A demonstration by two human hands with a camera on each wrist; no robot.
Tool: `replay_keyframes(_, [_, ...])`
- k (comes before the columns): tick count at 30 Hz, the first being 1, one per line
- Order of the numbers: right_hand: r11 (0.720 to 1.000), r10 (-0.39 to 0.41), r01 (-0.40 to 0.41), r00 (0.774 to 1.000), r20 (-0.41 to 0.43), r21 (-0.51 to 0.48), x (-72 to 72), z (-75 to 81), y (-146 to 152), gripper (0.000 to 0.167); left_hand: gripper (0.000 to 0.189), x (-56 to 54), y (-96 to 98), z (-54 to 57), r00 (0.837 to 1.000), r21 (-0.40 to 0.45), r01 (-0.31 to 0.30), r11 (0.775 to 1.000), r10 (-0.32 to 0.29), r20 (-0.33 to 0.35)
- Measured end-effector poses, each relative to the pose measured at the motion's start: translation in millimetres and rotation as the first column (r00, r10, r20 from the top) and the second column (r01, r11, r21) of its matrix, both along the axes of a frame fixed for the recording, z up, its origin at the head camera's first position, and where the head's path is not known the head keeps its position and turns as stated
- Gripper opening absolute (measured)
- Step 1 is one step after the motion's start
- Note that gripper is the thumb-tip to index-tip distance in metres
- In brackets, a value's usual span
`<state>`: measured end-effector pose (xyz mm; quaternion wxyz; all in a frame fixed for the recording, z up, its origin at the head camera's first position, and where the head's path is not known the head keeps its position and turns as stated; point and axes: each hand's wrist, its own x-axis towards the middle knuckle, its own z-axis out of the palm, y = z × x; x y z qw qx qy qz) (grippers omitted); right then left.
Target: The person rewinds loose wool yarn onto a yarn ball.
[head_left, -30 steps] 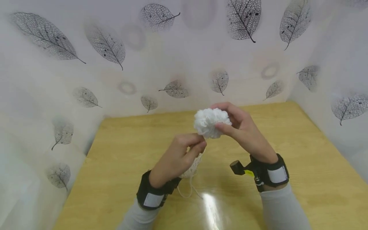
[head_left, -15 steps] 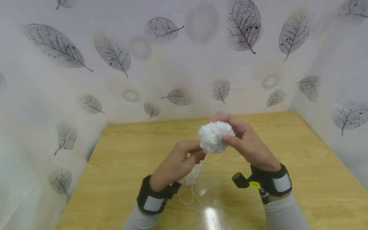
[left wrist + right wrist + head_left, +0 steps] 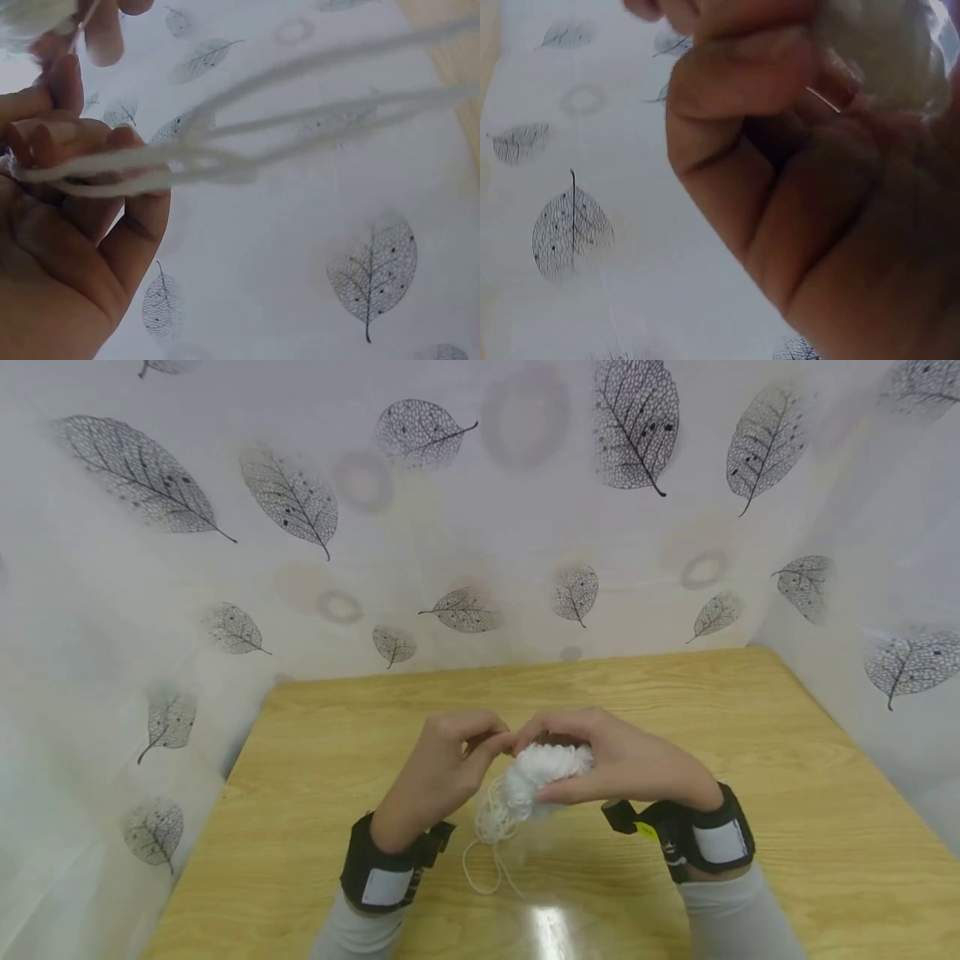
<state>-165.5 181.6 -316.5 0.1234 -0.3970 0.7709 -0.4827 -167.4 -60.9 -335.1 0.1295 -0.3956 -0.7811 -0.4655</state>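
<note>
The right hand [image 3: 637, 767] is gripping one white ball [image 3: 551, 772] between thumb and fingers, so the ball is sitting on its palm side, facing the left hand [image 3: 438, 768]. That left hand is curling around some cream yarn [image 3: 492, 820], and I'm counting three strands trailing off it in the left wrist view. More yarn is dangling in one bunch between and below both hands. One table [image 3: 315, 843] is sitting underneath, and two black bands [image 3: 382, 868] are hugging the wrists.
</note>
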Motion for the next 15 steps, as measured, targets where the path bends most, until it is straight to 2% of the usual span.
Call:
replay_keyframes(3, [0.996, -0.081, 0.082, 0.995, -0.057, 0.027, -2.2, -1.6, -0.3, 0.047, 0.013, 1.7, 1.4, 1.5, 1.000, 0.006, 0.002, 1.000, -0.002, -0.014])
replay_keyframes(7, [0.985, -0.158, 0.167, 0.976, -0.153, 0.047, -4.0, -3.1, 0.8, 0.039, 0.012, 5.0, 3.0, 3.2, 1.000, 0.018, 0.013, 1.000, -0.012, -0.026])
replay_keyframes(11, [0.966, -0.243, 0.258, 0.937, -0.250, 0.029, -5.2, -3.9, 0.1, 0.029, 0.011, 6.0, 5.5, 1.9, 0.999, 0.031, 0.022, 0.999, -0.020, -0.039])
replay_keyframes(15, [0.935, -0.351, 0.352, 0.895, -0.276, -0.048, -6.6, -4.0, -1.5, 0.031, 0.012, 5.9, 9.6, -0.4, 0.999, 0.034, 0.035, 0.999, -0.034, -0.038])
